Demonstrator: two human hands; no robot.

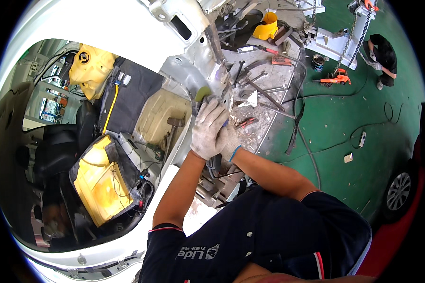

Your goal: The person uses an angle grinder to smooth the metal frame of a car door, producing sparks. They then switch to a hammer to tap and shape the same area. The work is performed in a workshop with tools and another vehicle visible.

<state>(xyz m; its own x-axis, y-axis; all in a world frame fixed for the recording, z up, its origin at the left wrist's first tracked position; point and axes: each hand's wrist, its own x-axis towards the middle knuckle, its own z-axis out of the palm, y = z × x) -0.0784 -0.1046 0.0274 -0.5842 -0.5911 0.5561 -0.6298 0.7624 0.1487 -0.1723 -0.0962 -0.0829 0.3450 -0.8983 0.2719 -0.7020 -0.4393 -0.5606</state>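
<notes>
Both my hands wear pale knitted work gloves and are close together at the bare metal edge of a white car body [186,70]. My left hand [208,128] lies over the head of an angle grinder, fingers curled round it. Partly behind it, my right hand [230,141], with a blue cuff, is wrapped round the grinder's body, which is mostly hidden. The grinder's olive-green disc [202,93] shows just beyond my left fingers, close against the panel. I cannot tell whether it touches the metal or spins.
A hammer [175,122] lies inside the car body at left, near yellow trim panels [101,179]. Pry bars and other tools litter a grey platform [264,127] at right, with a yellow helmet-like thing [267,26]. Cables [311,155] cross the green floor, where another person [383,59] bends.
</notes>
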